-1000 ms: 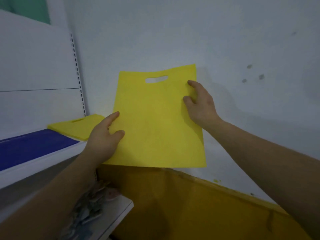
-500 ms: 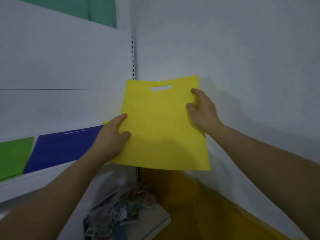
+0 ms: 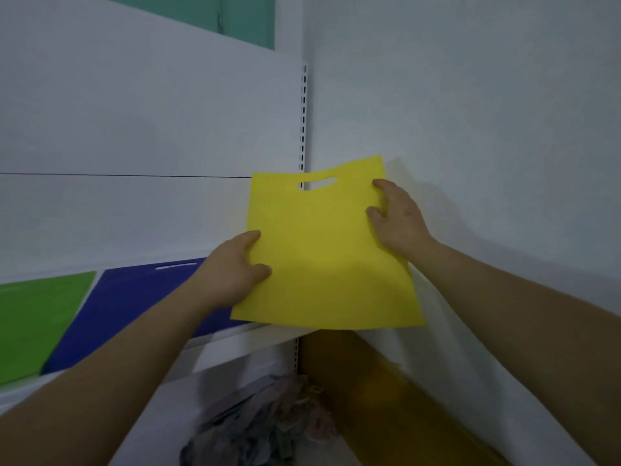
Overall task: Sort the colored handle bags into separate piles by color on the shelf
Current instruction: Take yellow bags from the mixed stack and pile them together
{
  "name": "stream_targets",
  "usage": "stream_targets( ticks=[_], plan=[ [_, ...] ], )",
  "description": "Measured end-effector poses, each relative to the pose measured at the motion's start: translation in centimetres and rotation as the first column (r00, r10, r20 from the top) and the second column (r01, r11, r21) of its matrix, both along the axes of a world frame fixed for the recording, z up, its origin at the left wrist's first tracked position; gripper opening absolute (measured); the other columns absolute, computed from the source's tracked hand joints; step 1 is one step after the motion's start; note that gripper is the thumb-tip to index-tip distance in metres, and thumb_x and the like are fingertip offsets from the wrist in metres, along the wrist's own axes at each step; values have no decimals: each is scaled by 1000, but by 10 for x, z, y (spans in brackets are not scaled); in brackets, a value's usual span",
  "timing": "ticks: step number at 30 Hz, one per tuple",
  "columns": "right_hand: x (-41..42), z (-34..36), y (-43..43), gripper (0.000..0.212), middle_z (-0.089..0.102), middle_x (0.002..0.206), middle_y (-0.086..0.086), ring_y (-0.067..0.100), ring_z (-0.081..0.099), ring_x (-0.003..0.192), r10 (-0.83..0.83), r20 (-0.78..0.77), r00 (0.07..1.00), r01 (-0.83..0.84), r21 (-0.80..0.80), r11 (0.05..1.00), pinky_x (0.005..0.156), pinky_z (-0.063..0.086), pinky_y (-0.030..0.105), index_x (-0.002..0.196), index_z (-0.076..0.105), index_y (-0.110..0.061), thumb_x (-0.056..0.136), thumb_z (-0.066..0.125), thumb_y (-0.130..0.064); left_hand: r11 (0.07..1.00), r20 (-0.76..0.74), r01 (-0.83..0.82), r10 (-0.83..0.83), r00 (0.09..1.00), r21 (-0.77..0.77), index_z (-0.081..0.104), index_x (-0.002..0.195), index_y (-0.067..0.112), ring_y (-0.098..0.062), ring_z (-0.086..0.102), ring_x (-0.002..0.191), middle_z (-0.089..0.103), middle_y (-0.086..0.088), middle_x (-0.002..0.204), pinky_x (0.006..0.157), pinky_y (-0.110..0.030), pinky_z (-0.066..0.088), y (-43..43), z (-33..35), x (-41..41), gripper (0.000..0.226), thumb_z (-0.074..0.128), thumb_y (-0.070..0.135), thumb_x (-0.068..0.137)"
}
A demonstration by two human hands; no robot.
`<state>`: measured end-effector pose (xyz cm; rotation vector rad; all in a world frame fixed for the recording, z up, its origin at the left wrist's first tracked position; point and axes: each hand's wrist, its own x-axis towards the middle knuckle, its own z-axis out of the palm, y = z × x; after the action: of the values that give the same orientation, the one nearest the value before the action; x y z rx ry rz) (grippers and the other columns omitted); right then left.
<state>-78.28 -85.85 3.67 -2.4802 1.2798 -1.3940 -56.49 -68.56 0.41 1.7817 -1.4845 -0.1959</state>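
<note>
Both hands hold one bag and sit well apart. The left hand [image 3: 232, 267] pinches the bag's left edge, thumb on the front face. The right hand [image 3: 398, 220] grips the right edge higher up, fingers curled onto the front. The yellow handle bag [image 3: 322, 260] hangs flat and nearly upright between them, with its handle slot [image 3: 317, 183] at the top, above both hands. Its lower edge hangs over the right end of the shelf [image 3: 248, 339]; whether it touches cannot be told.

Below and to the left of the left hand, a blue handle bag [image 3: 134, 304] lies flat on the white shelf, partly hidden by the left forearm. Further left, a green handle bag [image 3: 37, 321] lies just beside it, with a narrow white strip between them.

Behind the hands stands a white back panel [image 3: 134, 112] crossed by a thin dark seam. Above the hands, a slotted metal upright [image 3: 304, 122] rises in the corner where the panel meets the pale wall [image 3: 487, 129], which runs to the right of the right hand. High above the left hand is a teal strip [image 3: 242, 15]. Beneath the hands, lower down, lies a blurred heap of grey and pinkish material [image 3: 265, 422]. Under the right forearm an ochre band [image 3: 379, 381] runs along the foot of the wall.
</note>
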Motion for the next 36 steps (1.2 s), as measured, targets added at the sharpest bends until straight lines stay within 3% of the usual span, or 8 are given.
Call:
stream_targets(
  ticks=[5, 13, 18, 23, 26, 32, 36],
  plan=[
    [17, -7, -32, 51, 43, 133, 13, 32, 45, 119, 25, -96, 995, -25, 7, 1000, 97, 37, 36, 145, 32, -19, 97, 48, -25, 994, 10, -33, 32, 999, 108, 19, 150, 21, -24, 37, 132, 28, -3, 153, 101, -32, 34, -10, -2, 6, 75, 61, 33, 90],
    [39, -22, -68, 50, 34, 135, 12, 38, 51, 108, 51, -307, 950, -33, 63, 997, 87, 44, 39, 146, 28, -20, 100, 42, -29, 947, 96, -100, 74, 993, 306, 17, 151, 20, -21, 32, 137, 24, -1, 155, 108, -32, 30, -33, -13, -1, 82, 60, 46, 87],
    [49, -29, -88, 54, 31, 139, 11, 35, 48, 117, 121, -370, 921, -62, 168, 984, 93, 42, 39, 147, 27, -20, 98, 45, -36, 905, 171, -175, 115, 979, 389, 16, 151, 19, -22, 28, 140, 21, -3, 156, 108, -31, 27, -49, -20, -6, 81, 56, 49, 88],
    [57, -41, -100, 75, 15, 154, 12, 31, 24, 139, 154, -611, 777, 18, 266, 964, 111, 27, 39, 151, 20, -21, 91, 50, -54, 876, 240, -233, 140, 961, 422, 17, 151, 18, -23, 27, 140, 20, -4, 156, 109, -32, 27, -63, -26, -12, 77, 50, 53, 90],
    [59, -50, -103, 71, 23, 153, 13, 32, 26, 138, 155, -695, 702, 45, 261, 964, 112, 28, 40, 150, 24, -21, 92, 46, -56, 868, 262, -256, 152, 953, 425, 19, 150, 18, -23, 28, 140, 23, -4, 156, 109, -33, 27, -66, -27, -16, 76, 46, 57, 90],
    [63, -55, -104, 52, 39, 147, 11, 27, 39, 131, 204, -729, 653, 26, 291, 956, 106, 34, 36, 141, 42, -14, 100, 34, -46, 878, 245, -255, 164, 955, 406, 25, 149, 22, -22, 32, 138, 28, -1, 154, 108, -32, 28, -59, -29, -21, 79, 45, 66, 85],
    [67, -54, -103, 65, 34, 151, 8, 26, 35, 136, 292, -701, 650, 24, 403, 915, 107, 30, 36, 144, 39, -14, 97, 29, -58, 904, 210, -185, 109, 972, 385, 26, 147, 27, -18, 30, 138, 25, 3, 155, 108, -31, 27, -49, -30, -31, 79, 49, 66, 82]
  ],
)
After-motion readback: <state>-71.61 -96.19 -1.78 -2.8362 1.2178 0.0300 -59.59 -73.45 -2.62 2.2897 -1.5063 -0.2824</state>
